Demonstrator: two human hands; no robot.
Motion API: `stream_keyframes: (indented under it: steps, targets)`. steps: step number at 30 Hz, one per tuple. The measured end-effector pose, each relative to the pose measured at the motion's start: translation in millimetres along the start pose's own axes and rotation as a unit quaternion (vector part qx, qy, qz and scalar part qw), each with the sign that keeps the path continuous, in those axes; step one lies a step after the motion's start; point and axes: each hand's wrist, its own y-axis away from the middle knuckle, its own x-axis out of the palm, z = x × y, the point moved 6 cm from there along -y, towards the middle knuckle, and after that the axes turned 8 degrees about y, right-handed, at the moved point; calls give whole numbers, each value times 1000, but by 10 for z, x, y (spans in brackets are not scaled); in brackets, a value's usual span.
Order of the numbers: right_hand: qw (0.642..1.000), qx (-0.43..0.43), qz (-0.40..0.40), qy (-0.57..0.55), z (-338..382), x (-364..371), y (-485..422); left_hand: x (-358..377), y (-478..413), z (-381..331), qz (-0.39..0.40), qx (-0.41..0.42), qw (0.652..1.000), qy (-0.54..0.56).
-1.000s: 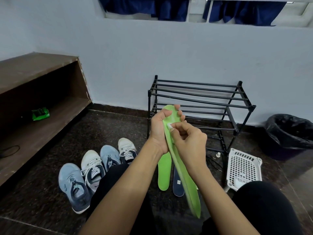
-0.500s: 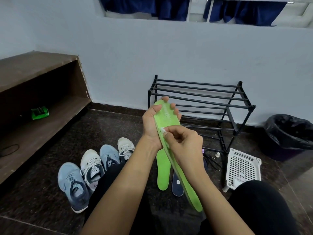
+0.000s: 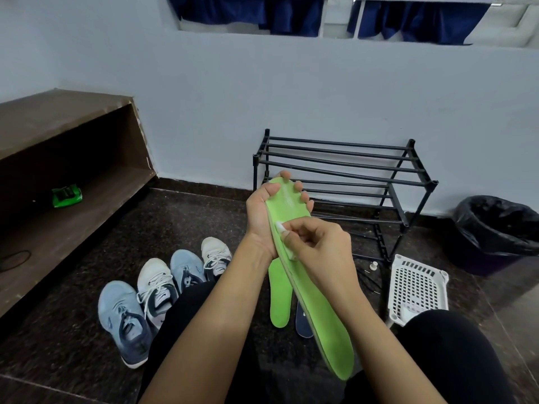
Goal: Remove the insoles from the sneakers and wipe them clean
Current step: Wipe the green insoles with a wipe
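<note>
A long green insole (image 3: pixel 318 310) is held up in front of me, toe end pointing away. My left hand (image 3: pixel 267 217) grips its toe end, fingers curled round the far edge. My right hand (image 3: pixel 318 243) pinches a small white wipe (image 3: pixel 280 227) and presses it against the insole's near edge. A second green insole (image 3: pixel 279 293) and a dark insole (image 3: pixel 302 323) lie on the floor below. Several sneakers (image 3: pixel 157 290), blue and white, stand in a row at the left of my knee.
A black metal shoe rack (image 3: pixel 344 167) stands against the wall. A white perforated basket (image 3: pixel 417 287) lies at its right, and a black-lined bin (image 3: pixel 501 228) sits farther right. A brown shelf (image 3: pixel 67 182) at the left holds a green packet (image 3: pixel 66 195).
The insole has turned so its top face shows more. My right hand with the wipe has slid a little toward the toe end.
</note>
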Motion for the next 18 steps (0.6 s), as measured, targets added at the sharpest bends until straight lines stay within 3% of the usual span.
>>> stream_keyframes:
  steps: [6, 13, 15, 18]
  targets:
    - [999, 11, -50, -8, -34, 7, 7, 31, 12, 17, 0, 21, 1000, 3]
    - [991, -4, -127, 35, -88, -46, -83, -27, 62, 182, -36, -14, 999, -26]
    - [991, -20, -123, 40, -61, -34, -76, -10, 53, 149, -30, -16, 999, -31]
    - [999, -10, -50, 16, -36, -26, -55, 20, 39, 66, -11, -10, 999, -31]
